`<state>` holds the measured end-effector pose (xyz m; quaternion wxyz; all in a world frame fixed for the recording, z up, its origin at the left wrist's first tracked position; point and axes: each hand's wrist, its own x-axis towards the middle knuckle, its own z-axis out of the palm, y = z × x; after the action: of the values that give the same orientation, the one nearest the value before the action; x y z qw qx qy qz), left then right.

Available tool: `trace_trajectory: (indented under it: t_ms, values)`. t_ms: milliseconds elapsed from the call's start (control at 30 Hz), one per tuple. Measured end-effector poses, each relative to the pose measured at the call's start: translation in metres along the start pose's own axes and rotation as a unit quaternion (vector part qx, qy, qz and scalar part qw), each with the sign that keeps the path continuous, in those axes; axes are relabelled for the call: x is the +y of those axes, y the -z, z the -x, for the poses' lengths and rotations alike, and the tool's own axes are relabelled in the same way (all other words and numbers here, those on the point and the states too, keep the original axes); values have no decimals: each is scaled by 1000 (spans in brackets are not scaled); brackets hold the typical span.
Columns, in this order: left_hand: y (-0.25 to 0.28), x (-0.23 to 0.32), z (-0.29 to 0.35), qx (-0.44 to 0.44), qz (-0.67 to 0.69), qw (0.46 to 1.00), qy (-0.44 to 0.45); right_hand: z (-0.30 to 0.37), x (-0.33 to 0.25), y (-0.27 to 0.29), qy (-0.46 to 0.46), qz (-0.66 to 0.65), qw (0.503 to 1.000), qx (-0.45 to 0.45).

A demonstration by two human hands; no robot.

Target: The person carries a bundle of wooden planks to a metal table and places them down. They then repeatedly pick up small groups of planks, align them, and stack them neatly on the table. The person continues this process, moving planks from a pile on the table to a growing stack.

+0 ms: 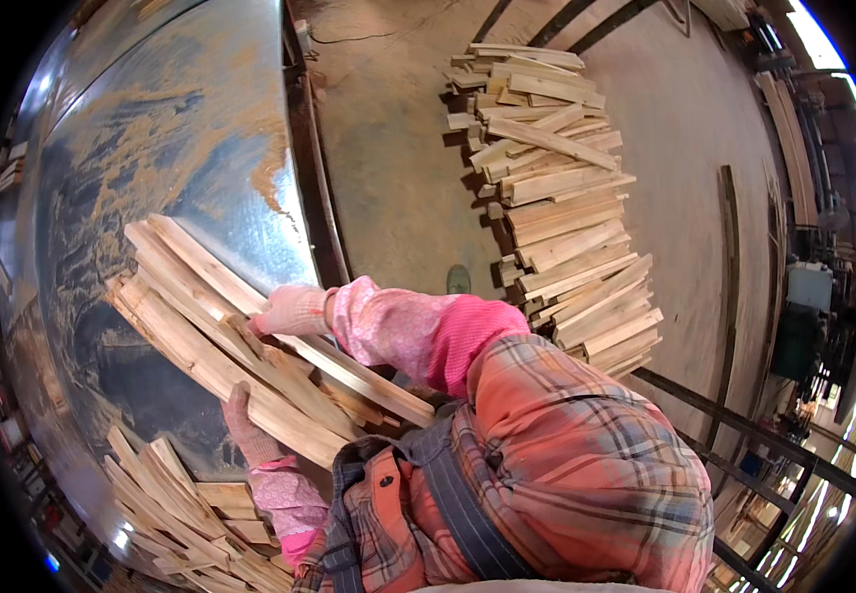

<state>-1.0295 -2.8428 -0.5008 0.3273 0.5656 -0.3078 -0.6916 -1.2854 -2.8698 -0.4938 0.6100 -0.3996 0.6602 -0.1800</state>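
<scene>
I hold a bundle of short pale wooden slats slantwise over a metal-topped table. My right hand, in a light knit glove with a pink patterned sleeve, lies on top of the bundle near its middle. Beneath the bundle, my left hand, also gloved, grips its lower edge. The slats run from upper left down to lower right, toward my plaid shirt.
More loose slats lie heaped on the table's near edge at lower left. On the concrete floor to the right stands a long stacked row of slats. The table top is dusted with sawdust. Dark metal rails and machinery stand at right.
</scene>
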Motion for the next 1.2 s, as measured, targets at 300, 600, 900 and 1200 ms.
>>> trace_trajectory:
  t_ms: [300, 600, 900, 1200]
  values:
    - [-116, 14, 9, -55, -97, 994, 22, 39, 79, 50, -43, -192, 978, 64]
    - [-364, -56, -38, -297, -320, 900, 6, 97, 307, 135, 79, -512, 770, 372]
    - [-616, -262, -7, -605, -364, 702, 97, 254, 510, 172, 84, -675, 467, 565]
    - [-741, -492, -67, -617, -665, 387, -167, 252, 607, 273, -321, -377, 552, 671]
